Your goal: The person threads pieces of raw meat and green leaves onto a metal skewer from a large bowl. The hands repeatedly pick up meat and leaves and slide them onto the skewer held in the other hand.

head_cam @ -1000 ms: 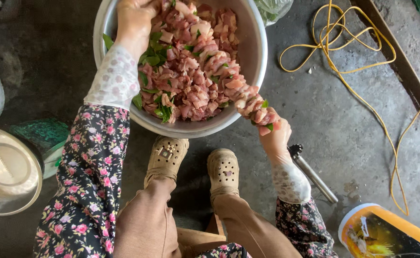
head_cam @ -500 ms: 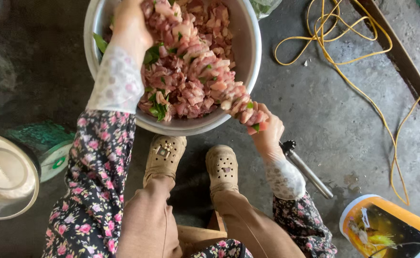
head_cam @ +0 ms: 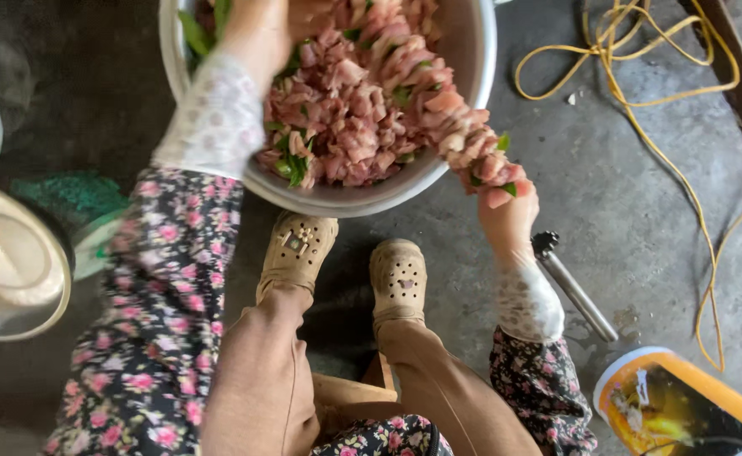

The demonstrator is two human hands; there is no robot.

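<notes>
A big metal bowl (head_cam: 464, 127) full of pink meat pieces (head_cam: 354, 110) mixed with green leaves sits on the concrete floor in front of my feet. My left hand (head_cam: 261, 25) reaches into the bowl among the meat, its fingers mostly cut off by the top edge. My right hand (head_cam: 506, 215) is at the bowl's near right rim, closed on a skewer of meat pieces (head_cam: 472, 152) that slants from the hand up over the bowl. Both arms wear floral sleeves with white lace cuffs.
My beige clogs (head_cam: 345, 262) stand just below the bowl. A metal rod (head_cam: 573, 287) lies on the floor by my right wrist. Yellow cord (head_cam: 641, 84) trails at upper right. An orange-rimmed container (head_cam: 683, 405) is at lower right, a white pot (head_cam: 12, 262) at left.
The view has shifted closer and upward over the bowl. My left hand has moved deeper into the meat. The skewer in my right hand carries more meat along its length.
</notes>
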